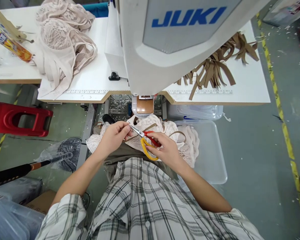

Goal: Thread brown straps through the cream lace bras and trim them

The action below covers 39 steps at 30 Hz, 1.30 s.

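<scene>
A pair of scissors (150, 142) with one red and one yellow handle is in my right hand (167, 151), whose fingers are in the handles. The blades point up and left, with their tips at the fingertips of my left hand (115, 135). Thumb and index finger of my left hand are pinched together; what they hold is too small to make out. Under both hands, pale lace fabric (190, 141) with thin brown strips lies across my lap, below the sewing machine's arm end (145, 106).
The white sewing machine (137, 60) rises in front over a white table (85, 95). Pale lace garments (62, 40) lie on its left part, brown strips (212, 71) on its right. A clear plastic bin (212, 153) is at my right, a red stool (37, 121) at far left.
</scene>
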Each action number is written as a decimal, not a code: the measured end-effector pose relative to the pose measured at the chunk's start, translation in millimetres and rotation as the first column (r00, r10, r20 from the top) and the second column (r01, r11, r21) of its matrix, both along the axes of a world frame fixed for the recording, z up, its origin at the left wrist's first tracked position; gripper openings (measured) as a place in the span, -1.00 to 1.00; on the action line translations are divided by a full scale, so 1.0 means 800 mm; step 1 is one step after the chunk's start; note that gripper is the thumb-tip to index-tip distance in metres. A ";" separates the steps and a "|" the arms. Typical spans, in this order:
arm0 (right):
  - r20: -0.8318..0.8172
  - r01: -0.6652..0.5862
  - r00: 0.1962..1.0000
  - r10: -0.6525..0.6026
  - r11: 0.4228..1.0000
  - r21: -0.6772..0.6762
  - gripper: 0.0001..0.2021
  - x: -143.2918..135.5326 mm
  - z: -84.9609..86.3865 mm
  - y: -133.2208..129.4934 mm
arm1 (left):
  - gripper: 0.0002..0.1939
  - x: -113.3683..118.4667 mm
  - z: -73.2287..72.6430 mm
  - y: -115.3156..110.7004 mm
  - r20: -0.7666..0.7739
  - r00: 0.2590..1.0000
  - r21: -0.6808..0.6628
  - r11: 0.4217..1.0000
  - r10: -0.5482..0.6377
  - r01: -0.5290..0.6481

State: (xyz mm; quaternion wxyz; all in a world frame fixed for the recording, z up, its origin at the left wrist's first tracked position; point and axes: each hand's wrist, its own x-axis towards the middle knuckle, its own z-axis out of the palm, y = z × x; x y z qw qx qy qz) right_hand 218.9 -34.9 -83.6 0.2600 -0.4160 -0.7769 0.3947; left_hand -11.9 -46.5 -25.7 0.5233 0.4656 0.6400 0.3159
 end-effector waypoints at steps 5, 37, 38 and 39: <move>0.018 0.069 0.998 -0.068 0.996 -0.056 -0.71 0.014 -0.008 -0.007 | -0.71 -0.004 -0.002 -0.001 0.040 0.995 0.006 0.996 0.092 -0.093; -0.103 -0.245 0.967 0.235 0.965 -0.097 -0.38 -0.021 0.003 0.012 | -0.62 0.030 -0.008 0.001 -0.799 0.544 0.280 0.640 -0.258 0.715; -0.210 -0.206 0.963 0.172 0.967 -0.151 -0.37 -0.023 0.002 0.011 | -0.61 0.038 -0.001 0.001 -0.774 0.590 0.313 0.672 -0.229 0.671; -0.310 -0.159 0.947 0.087 0.964 -0.215 -0.37 -0.024 0.003 0.012 | -0.62 0.044 0.005 0.001 -0.727 0.655 0.342 0.718 -0.206 0.605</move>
